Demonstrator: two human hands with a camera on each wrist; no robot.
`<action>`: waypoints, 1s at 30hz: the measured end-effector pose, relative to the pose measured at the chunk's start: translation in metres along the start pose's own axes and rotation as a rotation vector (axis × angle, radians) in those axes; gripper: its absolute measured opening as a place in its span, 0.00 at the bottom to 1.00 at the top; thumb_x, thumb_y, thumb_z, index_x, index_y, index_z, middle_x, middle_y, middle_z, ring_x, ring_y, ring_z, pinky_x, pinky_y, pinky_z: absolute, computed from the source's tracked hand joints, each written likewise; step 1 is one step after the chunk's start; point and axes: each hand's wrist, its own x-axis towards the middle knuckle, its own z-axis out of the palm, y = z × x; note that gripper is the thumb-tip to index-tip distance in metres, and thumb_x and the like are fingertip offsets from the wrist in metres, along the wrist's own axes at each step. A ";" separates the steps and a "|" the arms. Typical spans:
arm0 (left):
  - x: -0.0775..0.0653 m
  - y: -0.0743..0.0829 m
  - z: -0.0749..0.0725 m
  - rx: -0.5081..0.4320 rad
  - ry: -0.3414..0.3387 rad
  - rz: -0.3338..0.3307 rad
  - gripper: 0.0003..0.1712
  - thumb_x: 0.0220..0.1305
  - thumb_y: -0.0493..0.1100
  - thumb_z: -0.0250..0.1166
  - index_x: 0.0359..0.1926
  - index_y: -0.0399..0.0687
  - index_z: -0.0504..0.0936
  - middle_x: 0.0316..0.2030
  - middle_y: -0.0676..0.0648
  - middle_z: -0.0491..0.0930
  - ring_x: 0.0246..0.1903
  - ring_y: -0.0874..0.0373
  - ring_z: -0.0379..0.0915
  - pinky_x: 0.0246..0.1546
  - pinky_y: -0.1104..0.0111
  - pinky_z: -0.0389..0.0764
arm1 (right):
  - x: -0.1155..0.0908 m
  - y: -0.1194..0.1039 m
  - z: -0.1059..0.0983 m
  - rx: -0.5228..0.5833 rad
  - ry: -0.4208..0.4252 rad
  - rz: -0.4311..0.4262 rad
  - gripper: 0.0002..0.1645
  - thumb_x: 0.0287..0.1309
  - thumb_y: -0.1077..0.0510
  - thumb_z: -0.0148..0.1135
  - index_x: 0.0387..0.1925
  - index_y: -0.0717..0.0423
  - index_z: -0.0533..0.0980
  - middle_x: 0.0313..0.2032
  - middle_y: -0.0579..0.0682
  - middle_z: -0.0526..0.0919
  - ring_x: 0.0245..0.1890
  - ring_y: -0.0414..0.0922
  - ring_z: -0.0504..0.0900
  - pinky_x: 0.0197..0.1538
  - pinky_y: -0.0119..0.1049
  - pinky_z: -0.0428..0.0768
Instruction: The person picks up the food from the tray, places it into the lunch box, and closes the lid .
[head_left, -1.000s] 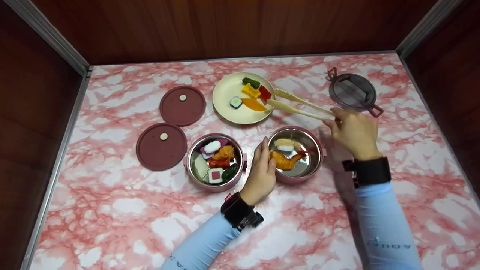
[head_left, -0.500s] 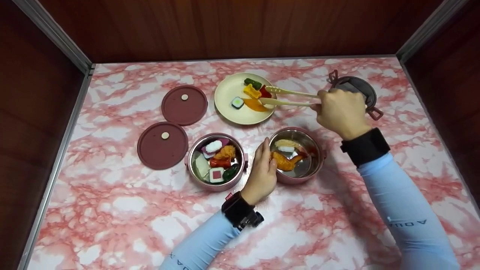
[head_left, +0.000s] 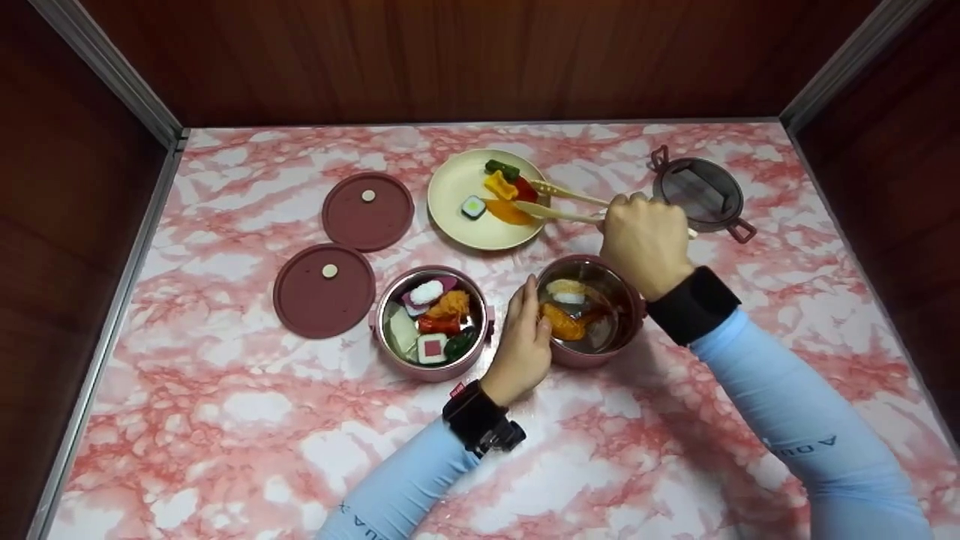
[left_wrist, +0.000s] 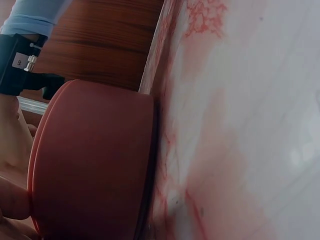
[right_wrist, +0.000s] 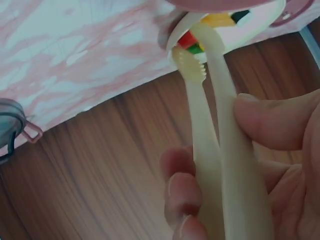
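Tongs (head_left: 564, 215) point left, nearly crosswise, over plate (head_left: 452, 214); right fingers (right_wrist: 184, 192) grip them, left fingers (head_left: 528, 300) straight against pot (head_left: 589, 361).

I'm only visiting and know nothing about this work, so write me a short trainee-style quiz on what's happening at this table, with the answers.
1. What utensil does the right hand grip?

2. True or false: both round burgundy lids lie on the marble-patterned table.

3. What does the left hand rest against?
A) the cream plate
B) the steel-lined container nearer the right hand
C) the piece of sushi with a green centre

Key: 1. Tongs. 2. True. 3. B.
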 end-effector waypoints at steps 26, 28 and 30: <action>0.000 0.001 -0.001 -0.018 -0.016 -0.034 0.36 0.73 0.32 0.48 0.76 0.32 0.44 0.73 0.30 0.48 0.72 0.40 0.47 0.72 0.54 0.51 | -0.006 0.032 0.022 0.052 0.024 0.020 0.17 0.57 0.53 0.67 0.28 0.65 0.76 0.22 0.63 0.77 0.19 0.66 0.76 0.19 0.62 0.72; 0.000 0.001 -0.001 -0.019 -0.018 -0.038 0.36 0.73 0.32 0.48 0.76 0.32 0.44 0.73 0.30 0.48 0.72 0.39 0.47 0.72 0.54 0.51 | -0.005 0.032 0.023 0.049 -0.001 0.020 0.18 0.58 0.53 0.66 0.30 0.66 0.76 0.24 0.64 0.77 0.21 0.66 0.77 0.20 0.63 0.72; 0.000 0.001 0.000 -0.021 -0.018 -0.036 0.36 0.73 0.32 0.48 0.76 0.32 0.44 0.73 0.30 0.48 0.72 0.39 0.47 0.72 0.54 0.51 | -0.002 0.031 0.023 0.043 -0.023 0.024 0.18 0.59 0.52 0.66 0.31 0.67 0.76 0.26 0.65 0.78 0.22 0.67 0.77 0.21 0.63 0.72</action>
